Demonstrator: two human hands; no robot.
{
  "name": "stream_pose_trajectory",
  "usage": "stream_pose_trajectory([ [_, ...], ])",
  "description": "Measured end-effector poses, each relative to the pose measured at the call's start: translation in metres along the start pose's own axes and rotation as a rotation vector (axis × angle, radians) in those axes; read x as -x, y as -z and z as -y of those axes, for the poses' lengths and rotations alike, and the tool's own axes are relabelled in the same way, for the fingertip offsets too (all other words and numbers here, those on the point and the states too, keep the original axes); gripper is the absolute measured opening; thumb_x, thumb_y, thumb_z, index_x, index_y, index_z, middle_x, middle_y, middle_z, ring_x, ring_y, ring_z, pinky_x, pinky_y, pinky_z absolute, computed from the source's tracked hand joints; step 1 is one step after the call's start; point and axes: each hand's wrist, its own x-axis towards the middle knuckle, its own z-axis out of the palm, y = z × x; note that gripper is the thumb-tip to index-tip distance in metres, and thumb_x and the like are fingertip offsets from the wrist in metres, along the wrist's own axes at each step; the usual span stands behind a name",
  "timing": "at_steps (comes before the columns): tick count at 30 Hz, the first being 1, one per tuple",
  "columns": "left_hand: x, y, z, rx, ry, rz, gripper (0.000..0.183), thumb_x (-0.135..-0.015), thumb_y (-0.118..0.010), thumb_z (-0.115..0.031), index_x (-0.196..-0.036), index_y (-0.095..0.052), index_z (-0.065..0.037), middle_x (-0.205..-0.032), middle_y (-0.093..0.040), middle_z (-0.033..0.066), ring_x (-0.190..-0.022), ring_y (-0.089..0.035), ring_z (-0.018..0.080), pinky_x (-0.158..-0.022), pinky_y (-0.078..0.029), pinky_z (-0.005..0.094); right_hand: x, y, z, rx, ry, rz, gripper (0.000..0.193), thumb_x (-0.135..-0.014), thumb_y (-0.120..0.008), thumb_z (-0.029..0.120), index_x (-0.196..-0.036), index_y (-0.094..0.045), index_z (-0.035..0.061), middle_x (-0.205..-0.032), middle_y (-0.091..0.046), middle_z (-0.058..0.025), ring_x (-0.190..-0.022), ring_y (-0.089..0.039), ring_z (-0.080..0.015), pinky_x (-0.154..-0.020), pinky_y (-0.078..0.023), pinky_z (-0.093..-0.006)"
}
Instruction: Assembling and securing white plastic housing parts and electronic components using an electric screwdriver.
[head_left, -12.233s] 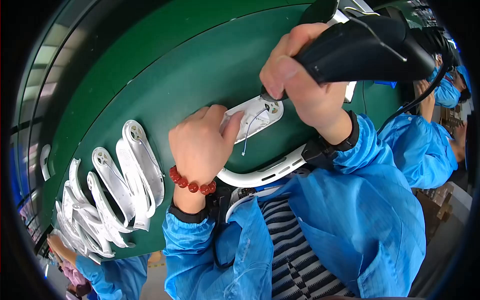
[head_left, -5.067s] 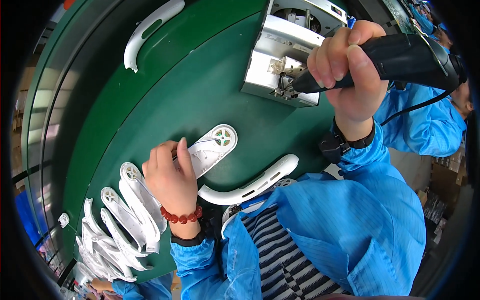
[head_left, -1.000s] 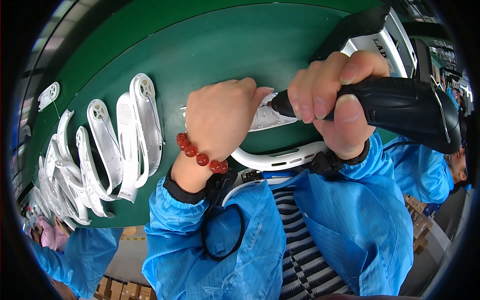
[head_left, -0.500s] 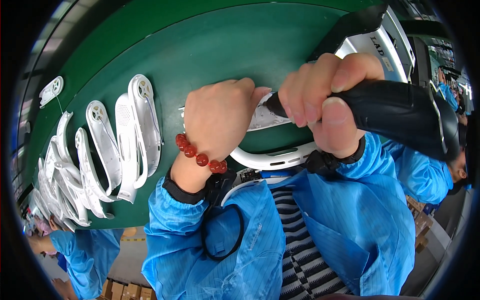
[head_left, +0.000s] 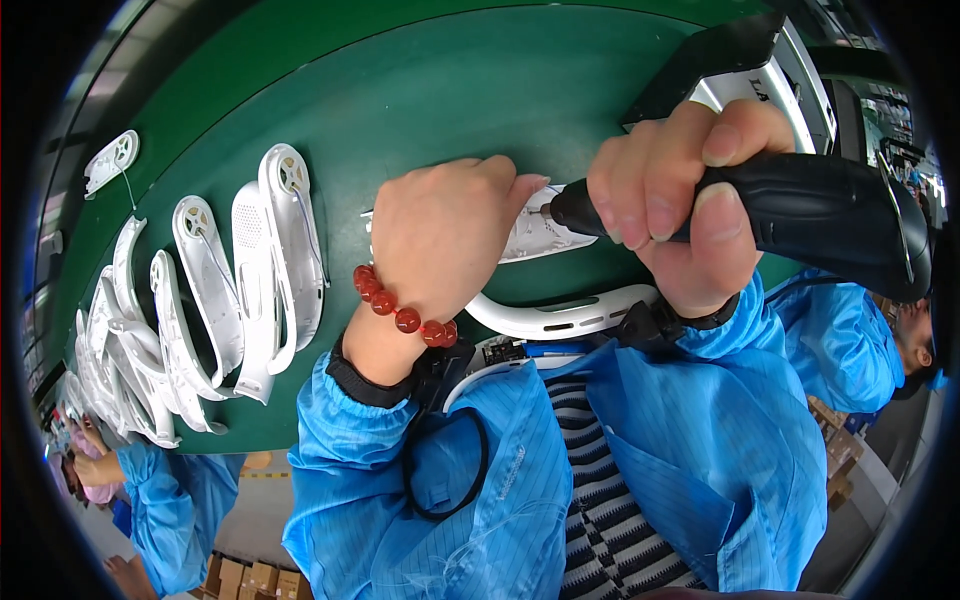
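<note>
My left hand [head_left: 440, 225], with a red bead bracelet at the wrist, presses closed over a white plastic shell [head_left: 545, 238] lying on the green table. Most of that shell is hidden beneath the palm. My right hand [head_left: 685, 205] is wrapped round the front of a black electric screwdriver [head_left: 830, 208], held nearly level. Its bit points left at the inside of the shell, close to my left thumb; whether it touches a screw is too small to tell. Between my forearms lies a curved white plastic part [head_left: 550, 318] with dark slots along its side.
Several white plastic shells [head_left: 285, 260] stand in a row at the left, some with round ends and thin wires. Another small white shell [head_left: 112, 163] lies farther out. A black and silver box [head_left: 735, 80] sits at the back right. Co-workers in blue sleeves [head_left: 175, 510] are nearby.
The screwdriver and my right hand have shifted slightly to the right, so the metal bit now shows above the shell. My left hand stays almost where it was.
</note>
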Motion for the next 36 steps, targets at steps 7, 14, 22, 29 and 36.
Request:
stream_pose_trajectory([
  [7,-0.001,0.001,0.001,0.011,0.01,0.013,0.034,-0.086,-0.064,-0.031,-0.064,-0.06,-0.006,-0.061,-0.06,0.0101,-0.057,-0.061,0.0302,-0.05,-0.046,0.0397,-0.002,-0.001,-0.01,-0.012,-0.01,0.004,0.025,-0.095,-0.059,0.02,-0.109,-0.041,0.0085,-0.071,-0.049,-0.0045,-0.056,-0.047,-0.0149,-0.053,-0.043,-0.0318],
  [14,-0.001,-0.002,0.0,0.015,0.016,0.033,0.033,-0.086,-0.063,-0.031,-0.065,-0.059,-0.006,-0.062,-0.06,0.0103,-0.058,-0.06,0.0314,-0.05,-0.045,0.0413,-0.005,-0.001,-0.003,0.068,-0.183,-0.091,0.017,-0.078,-0.072,0.012,-0.072,-0.057,0.0051,-0.067,-0.061,-0.006,-0.058,-0.059,-0.0133,-0.054,-0.048,-0.0262],
  [22,-0.002,-0.002,-0.004,-0.029,0.031,0.043,0.036,-0.087,-0.064,-0.034,-0.065,-0.058,-0.007,-0.062,-0.059,0.0092,-0.058,-0.059,0.0313,-0.05,-0.044,0.0403,-0.007,0.023,0.027,-0.027,0.172,0.023,0.02,-0.094,-0.053,0.017,-0.109,-0.043,0.0086,-0.073,-0.049,-0.0021,-0.054,-0.047,-0.0132,-0.049,-0.043,-0.0297],
  [29,-0.004,0.001,-0.008,-0.022,0.039,0.071,0.034,-0.087,-0.065,-0.03,-0.065,-0.057,-0.005,-0.061,-0.057,0.0098,-0.056,-0.057,0.0307,-0.05,-0.043,0.0382,0.006,0.084,0.074,0.198,0.286,-0.208,0.015,-0.096,-0.048,0.015,-0.106,-0.045,0.0047,-0.07,-0.049,-0.0069,-0.055,-0.049,-0.0178,-0.053,-0.045,-0.0344],
  [36,-0.004,0.002,-0.01,0.041,0.07,0.093,0.034,-0.089,-0.064,-0.028,-0.067,-0.058,-0.003,-0.06,-0.056,0.015,-0.055,-0.054,0.0359,-0.051,-0.04,0.0412,0.014,0.089,0.07,0.258,0.281,-0.344,0.018,-0.093,-0.051,0.009,-0.109,-0.045,0.0009,-0.069,-0.051,-0.0117,-0.055,-0.05,-0.0187,-0.053,-0.046,-0.0361],
])
